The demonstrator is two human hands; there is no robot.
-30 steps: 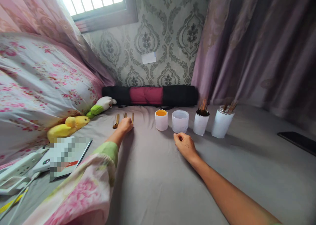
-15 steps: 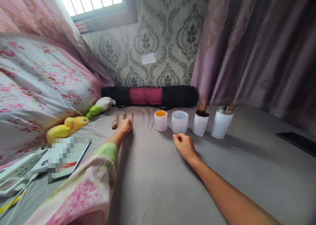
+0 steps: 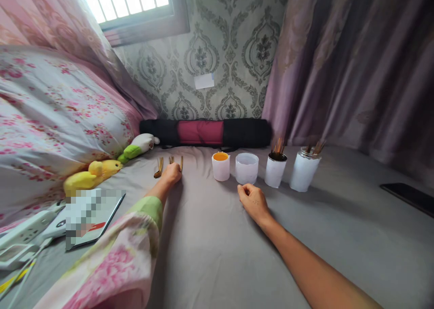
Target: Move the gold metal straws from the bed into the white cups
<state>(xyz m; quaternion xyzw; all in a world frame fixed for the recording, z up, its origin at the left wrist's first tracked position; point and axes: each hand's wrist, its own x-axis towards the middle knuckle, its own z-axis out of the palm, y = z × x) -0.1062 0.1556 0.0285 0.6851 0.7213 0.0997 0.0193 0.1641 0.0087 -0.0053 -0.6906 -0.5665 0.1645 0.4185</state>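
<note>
My left hand (image 3: 172,174) is closed over slim gold-coloured cutlery (image 3: 172,159) lying on the grey sheet; its fingertips are mostly hidden. One gold piece (image 3: 181,163) shows at its right edge, and a small bunch of similar pieces (image 3: 158,168) lies just to its left. Curled with thumb and fingers together, my right hand (image 3: 253,201) shows nothing in its grip. It rests just in front of a translucent white-wrapped cup (image 3: 247,169). Left of that cup stands a white-wrapped one with an orange inside (image 3: 221,168). To the right are a wrapped can (image 3: 275,172) and a wrapped jar (image 3: 304,172), both holding thin brownish sticks.
A black and maroon roll (image 3: 200,132) lies along the wall. On the left are plush toys (image 3: 101,169), a flat tablet-like object (image 3: 101,227) and a power strip (image 3: 25,230). A dark phone (image 3: 408,197) lies at the far right on the grey sheet (image 3: 203,245).
</note>
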